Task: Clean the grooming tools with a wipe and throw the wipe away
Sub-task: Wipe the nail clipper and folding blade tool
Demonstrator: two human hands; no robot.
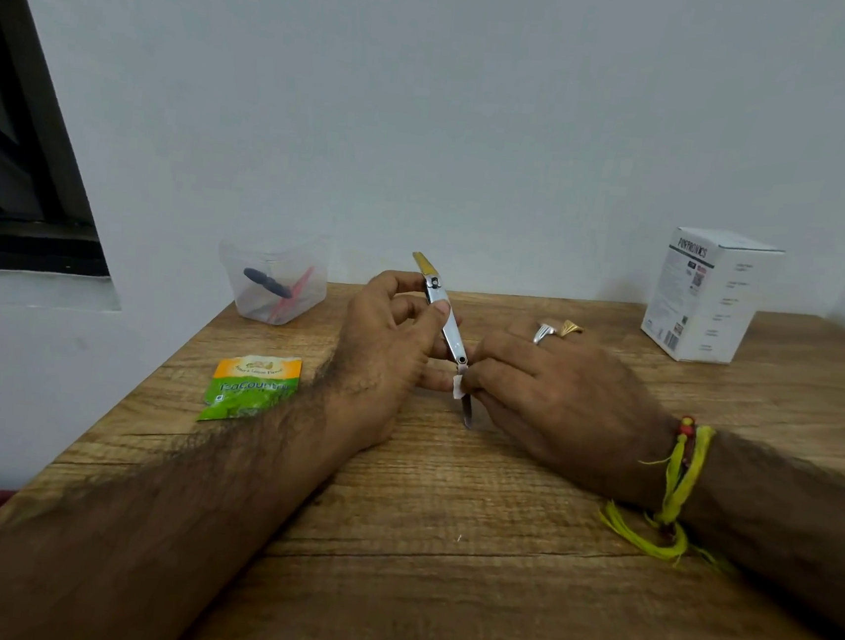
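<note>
A metal nail clipper (448, 322) with a gold lever and a small blade swung out at its lower end is held tilted above the wooden table (439, 553). My left hand (386, 352) grips its body between thumb and fingers. My right hand (552, 394) pinches a small white wipe (458, 385) around the swung-out blade, whose tip pokes out below. A clear plastic container (274, 279) at the back left holds a dark tool and a pink tool.
A green and orange sachet (248, 388) lies on the table left of my left forearm. A white carton (706, 295) stands at the back right. The wall runs close behind the table; a dark window frame is at far left.
</note>
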